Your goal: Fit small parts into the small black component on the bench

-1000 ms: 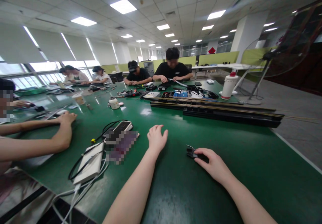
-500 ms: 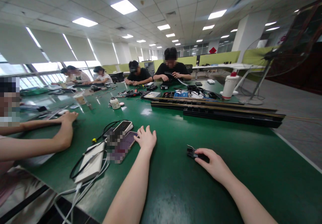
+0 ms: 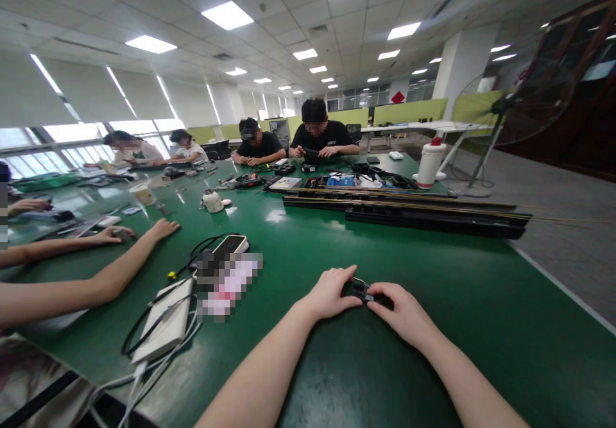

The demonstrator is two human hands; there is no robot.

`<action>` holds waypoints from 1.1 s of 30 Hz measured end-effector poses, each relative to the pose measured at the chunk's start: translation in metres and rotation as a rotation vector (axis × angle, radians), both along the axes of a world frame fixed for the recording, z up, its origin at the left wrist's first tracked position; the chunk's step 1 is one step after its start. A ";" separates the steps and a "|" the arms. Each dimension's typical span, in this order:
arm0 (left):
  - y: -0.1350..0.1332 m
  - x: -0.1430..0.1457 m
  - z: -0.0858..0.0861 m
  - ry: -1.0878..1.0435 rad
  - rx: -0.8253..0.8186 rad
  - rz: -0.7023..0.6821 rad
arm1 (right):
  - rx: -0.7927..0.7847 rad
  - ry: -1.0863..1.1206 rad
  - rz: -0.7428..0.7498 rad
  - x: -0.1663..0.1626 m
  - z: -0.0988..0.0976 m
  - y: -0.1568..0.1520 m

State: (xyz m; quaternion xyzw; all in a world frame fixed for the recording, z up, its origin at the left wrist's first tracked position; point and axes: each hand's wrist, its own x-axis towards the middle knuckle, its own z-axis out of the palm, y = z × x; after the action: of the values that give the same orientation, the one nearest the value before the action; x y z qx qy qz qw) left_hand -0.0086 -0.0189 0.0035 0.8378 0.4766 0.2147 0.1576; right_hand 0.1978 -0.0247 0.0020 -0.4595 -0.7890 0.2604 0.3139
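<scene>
A small black part with a bit of metal on it lies on the green table in front of me. My left hand has its fingers curled against the part's left side. My right hand pinches the part from the right with thumb and forefinger. Both hands rest on the table top. Most of the part is hidden between my fingers.
A phone, a white power bank and cables lie to the left. Another person's arms reach in from the left. Long black rails cross the table ahead, with a white bottle behind. Several people sit at the far end.
My left hand has come away from the phone on the left and moved right onto the black part. My right hand has stayed on the part. The neighbour's arm has stretched further forward.
</scene>
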 end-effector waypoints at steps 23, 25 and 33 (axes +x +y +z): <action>0.001 0.002 -0.005 -0.065 0.017 -0.017 | -0.319 0.674 -0.264 0.005 0.006 0.005; 0.001 0.003 -0.004 -0.065 0.011 -0.017 | -0.318 0.710 -0.302 0.007 0.007 0.005; 0.001 0.004 -0.003 -0.085 -0.021 -0.012 | -0.308 0.796 -0.383 0.012 0.006 0.006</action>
State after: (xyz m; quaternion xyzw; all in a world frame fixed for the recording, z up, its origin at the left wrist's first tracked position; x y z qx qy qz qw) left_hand -0.0043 -0.0174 0.0007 0.8290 0.4667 0.2442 0.1876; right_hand 0.2099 -0.0187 0.0085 -0.5024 -0.4603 0.4680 0.5628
